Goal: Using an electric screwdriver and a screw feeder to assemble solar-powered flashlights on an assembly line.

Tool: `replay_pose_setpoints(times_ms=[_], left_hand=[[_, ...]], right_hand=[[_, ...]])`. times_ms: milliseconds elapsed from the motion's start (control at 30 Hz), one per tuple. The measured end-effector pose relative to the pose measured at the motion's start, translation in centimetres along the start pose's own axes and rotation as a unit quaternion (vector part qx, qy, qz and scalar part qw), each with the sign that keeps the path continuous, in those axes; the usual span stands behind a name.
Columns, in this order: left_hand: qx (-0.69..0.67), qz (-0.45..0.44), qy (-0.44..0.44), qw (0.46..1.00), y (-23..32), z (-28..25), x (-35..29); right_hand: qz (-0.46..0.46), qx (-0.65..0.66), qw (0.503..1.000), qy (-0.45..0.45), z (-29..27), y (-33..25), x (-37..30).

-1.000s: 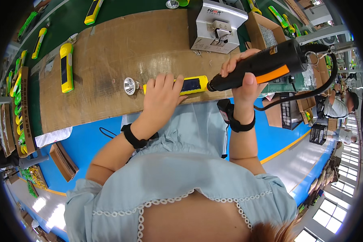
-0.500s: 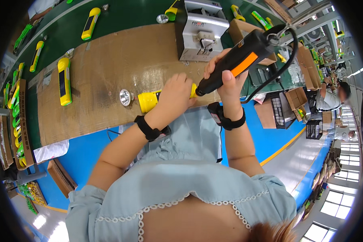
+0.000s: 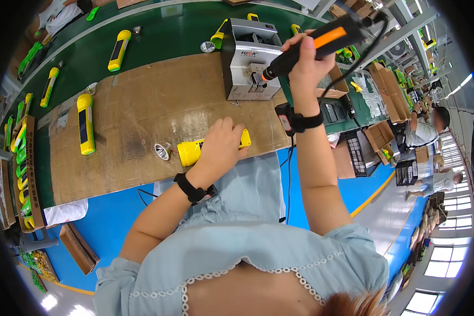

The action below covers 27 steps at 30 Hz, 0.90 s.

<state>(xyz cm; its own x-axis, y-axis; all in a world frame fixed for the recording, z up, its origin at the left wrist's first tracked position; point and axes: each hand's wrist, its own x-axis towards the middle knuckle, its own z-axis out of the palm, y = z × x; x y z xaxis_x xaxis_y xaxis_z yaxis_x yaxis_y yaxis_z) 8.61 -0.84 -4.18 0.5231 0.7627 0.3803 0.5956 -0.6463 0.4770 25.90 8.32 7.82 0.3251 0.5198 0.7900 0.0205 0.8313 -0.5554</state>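
My left hand (image 3: 222, 142) is closed over a yellow flashlight body (image 3: 190, 153) lying on the cardboard sheet. The flashlight's open round end points left, and its yellow tail shows past my fingers. Just left of it sits a shiny reflector cup (image 3: 162, 151). My right hand (image 3: 312, 66) grips a black electric screwdriver (image 3: 295, 54) with an orange stripe and a cord at its back. The screwdriver's tip is at the front pick-up part of a grey metal screw feeder (image 3: 251, 63); whether a screw is on the tip is too small to tell.
The cardboard sheet (image 3: 126, 116) covers part of a green bench. Yellow flashlights (image 3: 86, 126) lie to the left and at the far side, several with loose reflectors. A box of flashlights (image 3: 29, 174) stands at the left edge. An open carton (image 3: 334, 84) is right of the feeder.
My right hand has lifted the screwdriver away from the flashlight's tail and carried it up and forward to the screw feeder. My left hand stays on the flashlight.
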Motion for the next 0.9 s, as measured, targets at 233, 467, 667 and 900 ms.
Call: replay_pose_setpoints(times_ms=[233,467,667,900], left_hand=[[-0.002,-0.002,0.011,1.000,-0.1,0.0,-0.3],[-0.018,-0.013,-0.001,1.000,0.1,0.0,0.2],[-0.058,-0.009,-0.017,0.998,0.5,0.1,0.8],[-0.018,-0.033,-0.025,0.999,0.8,-0.8,0.2]], right_hand=[[0.093,-0.025,0.994,-0.046,0.1,1.1,0.6],[-0.019,-0.016,0.999,-0.037,-1.0,0.8,-2.2],[-0.004,-0.056,0.998,0.043,-1.2,-1.9,-1.1],[0.089,-0.099,0.988,0.084,0.7,0.1,-0.9]])
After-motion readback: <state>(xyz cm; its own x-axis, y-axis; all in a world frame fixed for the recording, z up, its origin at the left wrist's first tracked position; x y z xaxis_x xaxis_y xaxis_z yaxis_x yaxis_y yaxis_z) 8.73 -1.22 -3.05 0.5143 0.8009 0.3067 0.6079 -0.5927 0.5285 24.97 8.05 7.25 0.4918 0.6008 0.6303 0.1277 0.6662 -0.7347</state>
